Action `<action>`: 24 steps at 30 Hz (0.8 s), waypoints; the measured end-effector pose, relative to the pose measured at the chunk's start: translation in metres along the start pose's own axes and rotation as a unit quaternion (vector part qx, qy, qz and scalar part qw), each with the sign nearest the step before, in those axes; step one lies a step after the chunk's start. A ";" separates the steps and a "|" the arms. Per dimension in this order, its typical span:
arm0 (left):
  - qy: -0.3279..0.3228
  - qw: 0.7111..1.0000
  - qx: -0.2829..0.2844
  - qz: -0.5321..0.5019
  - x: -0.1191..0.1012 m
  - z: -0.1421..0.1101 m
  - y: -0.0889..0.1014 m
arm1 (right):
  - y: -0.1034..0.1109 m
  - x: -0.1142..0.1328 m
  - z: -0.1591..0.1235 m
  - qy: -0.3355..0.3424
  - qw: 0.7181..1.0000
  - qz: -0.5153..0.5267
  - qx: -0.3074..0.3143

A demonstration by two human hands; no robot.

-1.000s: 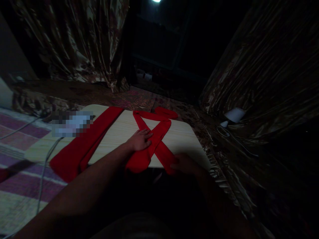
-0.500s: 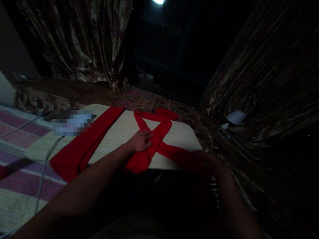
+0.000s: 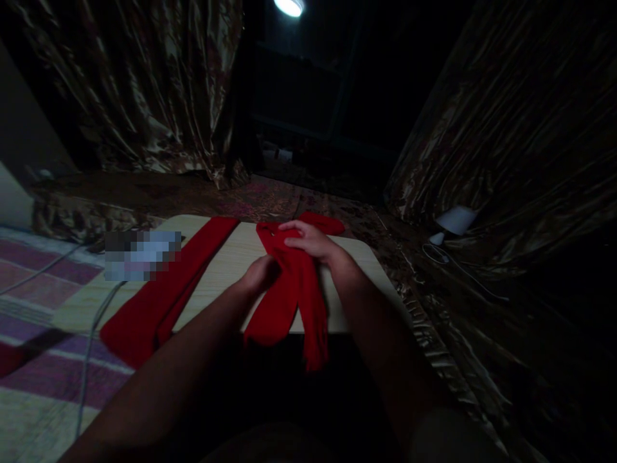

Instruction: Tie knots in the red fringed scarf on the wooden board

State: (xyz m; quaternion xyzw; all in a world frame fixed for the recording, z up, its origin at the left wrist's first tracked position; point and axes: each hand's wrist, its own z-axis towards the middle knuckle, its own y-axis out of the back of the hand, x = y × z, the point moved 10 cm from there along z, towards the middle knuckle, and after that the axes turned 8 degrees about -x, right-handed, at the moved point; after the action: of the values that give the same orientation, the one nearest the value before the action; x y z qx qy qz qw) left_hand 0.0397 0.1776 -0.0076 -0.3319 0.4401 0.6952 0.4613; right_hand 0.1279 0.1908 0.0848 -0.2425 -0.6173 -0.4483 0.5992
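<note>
A red scarf (image 3: 274, 312) lies in crossing strips on a small light wooden table (image 3: 216, 276), and its fringed end (image 3: 315, 350) hangs over the near edge. My right hand (image 3: 313, 243) rests on the upper part of the scarf with fingers stretched and thumb apart. Beside the scarf's left edge is my left hand (image 3: 259, 275), its fingertips in shadow against the cloth, so their grip is hidden. A wide folded length of red fabric (image 3: 168, 296) runs along the table further left. Whether it joins the scarf cannot be seen.
A blurred-out flat object (image 3: 142, 255) lies on the table's left, with a cable (image 3: 89, 347) passing nearby. A small white lamp (image 3: 456, 220) with its cord stands at right. Patterned curtains (image 3: 159, 96) frame a dark window. A striped rug (image 3: 43, 366) covers the left side.
My right hand has moved from the table's right side up and left onto the scarf. The fringed strip has swung from the right to hang toward me. My left hand has shifted slightly left.
</note>
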 end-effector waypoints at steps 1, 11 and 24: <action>0.032 0.997 -0.023 -0.070 0.005 0.002 0.010 | -0.015 -0.017 0.010 -0.025 0.999 -0.033 0.011; 0.141 0.948 -0.130 -0.253 0.031 -0.005 0.032 | -0.026 -0.095 0.003 -0.172 0.982 -0.062 -0.039; -0.026 0.975 -0.056 0.213 0.006 -0.004 0.026 | 0.005 -0.088 -0.066 0.037 0.922 -0.375 -0.094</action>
State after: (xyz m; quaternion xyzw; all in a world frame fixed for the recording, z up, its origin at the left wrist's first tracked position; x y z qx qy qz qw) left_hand 0.0134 0.1709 -0.0067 -0.2380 0.4491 0.8093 0.2945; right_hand 0.1810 0.1579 -0.0060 -0.0318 -0.5959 -0.7046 0.3840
